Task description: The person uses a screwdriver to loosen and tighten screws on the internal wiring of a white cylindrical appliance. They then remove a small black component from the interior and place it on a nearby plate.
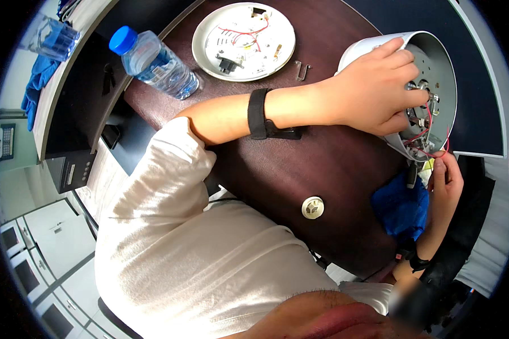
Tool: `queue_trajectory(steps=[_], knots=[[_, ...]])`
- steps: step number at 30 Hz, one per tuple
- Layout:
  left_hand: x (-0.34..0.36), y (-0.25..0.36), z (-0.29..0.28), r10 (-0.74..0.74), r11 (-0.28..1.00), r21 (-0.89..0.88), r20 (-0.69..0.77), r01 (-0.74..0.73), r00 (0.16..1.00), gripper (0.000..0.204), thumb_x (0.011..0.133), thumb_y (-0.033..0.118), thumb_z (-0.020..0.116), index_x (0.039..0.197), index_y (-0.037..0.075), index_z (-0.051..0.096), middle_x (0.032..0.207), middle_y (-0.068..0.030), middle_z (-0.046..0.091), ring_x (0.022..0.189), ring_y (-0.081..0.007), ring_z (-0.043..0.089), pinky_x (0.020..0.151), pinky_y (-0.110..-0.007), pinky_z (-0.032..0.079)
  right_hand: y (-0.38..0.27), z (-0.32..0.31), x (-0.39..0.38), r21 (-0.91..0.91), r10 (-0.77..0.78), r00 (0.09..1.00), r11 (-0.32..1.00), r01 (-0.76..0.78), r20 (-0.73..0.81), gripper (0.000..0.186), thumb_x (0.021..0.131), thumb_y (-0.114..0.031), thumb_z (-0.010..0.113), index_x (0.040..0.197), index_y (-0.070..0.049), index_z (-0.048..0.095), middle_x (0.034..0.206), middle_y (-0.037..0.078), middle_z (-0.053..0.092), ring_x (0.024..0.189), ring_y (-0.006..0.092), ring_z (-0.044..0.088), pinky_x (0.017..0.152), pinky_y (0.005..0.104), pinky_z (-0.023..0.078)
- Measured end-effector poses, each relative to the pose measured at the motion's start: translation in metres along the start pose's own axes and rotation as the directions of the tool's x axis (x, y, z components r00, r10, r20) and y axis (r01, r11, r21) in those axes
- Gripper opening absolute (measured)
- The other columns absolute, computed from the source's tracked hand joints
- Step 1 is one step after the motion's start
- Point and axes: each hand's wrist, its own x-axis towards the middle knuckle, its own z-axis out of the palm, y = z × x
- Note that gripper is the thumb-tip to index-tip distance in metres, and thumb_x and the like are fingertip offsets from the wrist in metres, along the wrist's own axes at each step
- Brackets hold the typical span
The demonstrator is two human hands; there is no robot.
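At the upper right of the table a white appliance housing [356, 51] lies on its side, its hollow inside facing right. Metal terminals and red wires [421, 135] show inside it. My left hand [376, 85] reaches across and is closed over the housing's rim, with a fingertip at the metal parts inside. By the lower rim, my right hand [447, 178] pinches a red wire between its fingers. A yellowish piece shows beside those fingers. Just below the housing lies a blue cloth [401, 206], near my right wrist.
A round white base [203, 62] with wires and small parts lies at the far side. Next to it are a small metal bracket [303, 71] and a water bottle [164, 65] with a blue cap. A small round disc [313, 208] lies near me on the brown tabletop [254, 175].
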Motion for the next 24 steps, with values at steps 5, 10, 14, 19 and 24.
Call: queue_trajectory(steps=[5,10,14,19,24], knots=[[0.001,0.001,0.003,0.013,0.998,0.058,-0.035,-0.011,0.999,0.032,0.063,0.021,0.059,0.093,0.013,0.064,0.081,-0.0109,0.054,0.093,-0.0297,0.054,0.094,-0.046,0.037,0.021,0.004,-0.004,0.098,0.011,0.993,0.995,0.000,-0.119,0.016,0.092,-0.009,0.053,0.105,-0.001,0.059,0.065,-0.006,0.042,0.053,0.0005,0.035,0.046,0.0178,0.026],[-0.002,0.001,0.003,0.031,0.996,0.087,-0.074,-0.024,0.997,0.026,0.062,0.022,0.060,0.086,0.013,0.066,0.079,-0.0087,0.054,0.087,-0.0266,0.054,0.091,-0.046,0.037,0.031,0.015,-0.013,-0.061,-0.110,0.962,0.993,0.098,-0.251,0.020,0.092,-0.006,0.054,0.110,-0.001,0.057,0.065,-0.006,0.042,0.055,0.0011,0.035,0.048,0.0174,0.026],[-0.003,0.001,0.008,0.050,0.995,0.093,-0.154,-0.036,0.987,0.022,0.062,0.022,0.060,0.081,0.013,0.067,0.075,-0.0073,0.053,0.080,-0.0246,0.053,0.089,-0.045,0.038,0.026,0.020,-0.019,-0.087,-0.117,0.936,0.992,0.093,-0.332,0.021,0.091,-0.006,0.055,0.111,-0.001,0.057,0.066,-0.005,0.043,0.056,0.0020,0.036,0.050,0.0176,0.028],[-0.005,0.000,0.012,0.055,0.997,0.061,-0.214,-0.043,0.975,0.018,0.063,0.022,0.062,0.077,0.012,0.066,0.072,-0.0067,0.052,0.077,-0.0239,0.053,0.087,-0.043,0.038,0.012,0.027,-0.014,-0.134,-0.183,0.913,0.981,0.143,-0.365,0.022,0.091,-0.006,0.055,0.112,0.000,0.055,0.068,-0.004,0.046,0.059,0.0035,0.039,0.053,0.0182,0.030],[-0.008,0.002,0.005,0.017,1.000,0.009,-0.182,-0.015,0.983,0.018,0.064,0.021,0.063,0.079,0.012,0.066,0.077,-0.0080,0.056,0.084,-0.0252,0.055,0.085,-0.041,0.039,0.002,0.035,-0.006,-0.176,-0.198,0.920,0.974,0.145,-0.339,0.021,0.092,-0.006,0.056,0.112,0.000,0.055,0.069,-0.004,0.045,0.060,0.0027,0.039,0.054,0.0175,0.031]])
